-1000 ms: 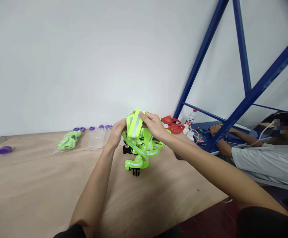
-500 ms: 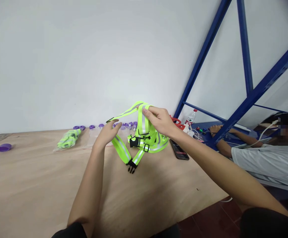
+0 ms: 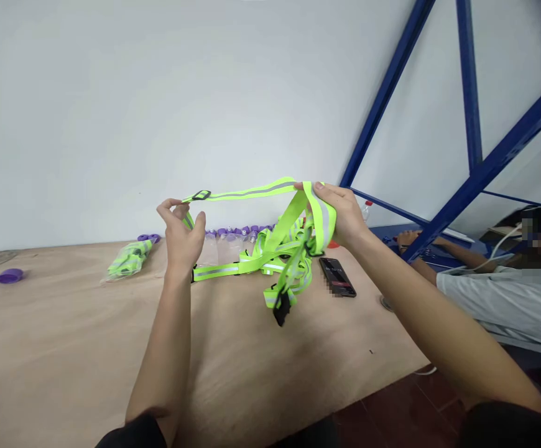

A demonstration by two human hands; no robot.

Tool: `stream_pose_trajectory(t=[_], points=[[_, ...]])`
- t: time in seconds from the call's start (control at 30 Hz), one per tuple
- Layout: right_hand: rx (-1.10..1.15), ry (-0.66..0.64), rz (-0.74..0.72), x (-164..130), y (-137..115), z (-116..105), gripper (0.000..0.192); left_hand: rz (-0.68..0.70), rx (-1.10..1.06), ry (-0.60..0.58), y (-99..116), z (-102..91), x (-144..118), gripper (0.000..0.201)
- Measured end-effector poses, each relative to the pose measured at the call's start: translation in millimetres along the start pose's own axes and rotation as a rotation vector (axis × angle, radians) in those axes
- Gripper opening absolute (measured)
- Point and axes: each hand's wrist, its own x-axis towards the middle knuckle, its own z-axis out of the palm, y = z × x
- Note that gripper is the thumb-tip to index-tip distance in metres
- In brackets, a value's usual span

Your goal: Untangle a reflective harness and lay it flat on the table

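Note:
A neon yellow-green reflective vest of elastic straps [image 3: 273, 254], with grey stripes and black plastic fittings, is stretched between my hands above the table. My left hand [image 3: 180, 233] holds one strap up at its far end, beside a black slider [image 3: 201, 195], with the thumb standing apart. Folded strap lies in the closed grip of my right hand [image 3: 342, 208], the thumb on top. Below it hang tangled straps and a black buckle [image 3: 281, 309]. Part of the vest is hidden behind the nearer straps.
A bagged neon vest [image 3: 130, 259], a purple cup-shaped piece [image 3: 9, 275] and several small purple pieces [image 3: 247, 229] lie along the wooden table [image 3: 88, 348]. A phone [image 3: 338, 277] is at right. Blue metal posts [image 3: 385, 93] and a person with a white sleeve [image 3: 494, 298] are beyond.
My hands have moved apart, the left one left and up, the right one right. The strap between them is now stretched nearly level, and the hanging buckle has swung right.

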Motion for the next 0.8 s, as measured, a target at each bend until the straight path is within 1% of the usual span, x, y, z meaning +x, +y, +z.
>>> stream_pose_trajectory(t=[0.07,0.13,0.23,0.3,0.37,0.47,0.53,0.6,0.67,0.7,0.73,0.77,0.8], points=[[0.084,-0.053,0.111,-4,-1,-6,0.045,0.025,0.068,-0.008,3,-0.7,-1,0.072],[0.114,-0.146,0.216,-8,-3,-14,0.048,0.054,0.14,-0.012,5,-2.4,0,0.075],[0.073,-0.323,0.34,-13,-2,-27,0.047,0.077,0.218,0.038,4,-5.2,3,0.067],[0.047,-0.397,0.397,-16,0,-36,0.041,0.088,0.263,0.086,1,-7.4,6,0.058],[0.036,-0.418,0.448,-18,4,-42,0.035,0.1,0.273,0.114,-1,-10.4,7,0.043],[0.049,-0.392,0.495,-21,8,-49,0.03,0.082,0.215,0.128,0,-16.1,6,0.02],[0.07,-0.362,0.519,-23,11,-54,0.03,0.098,0.202,0.149,6,-19.4,4,0.015],[0.084,-0.356,0.559,-23,15,-59,0.03,0.176,0.217,0.192,16,-21.3,1,0.011],[0.097,-0.366,0.59,-23,20,-65,0.031,0.253,0.178,0.211,27,-22.5,-3,0.016],[0.1,-0.369,0.594,-22,22,-67,0.031,0.25,0.114,0.186,33,-23.6,-5,0.02],[0.099,-0.369,0.588,-21,23,-69,0.03,0.21,0.02,0.135,38,-25.4,-7,0.023],[0.095,-0.372,0.578,-20,24,-70,0.03,0.135,-0.092,0.049,43,-28.3,-7,0.023],[0.09,-0.382,0.564,-19,24,-71,0.031,0.037,-0.203,-0.067,46,-32.3,-8,0.022]])
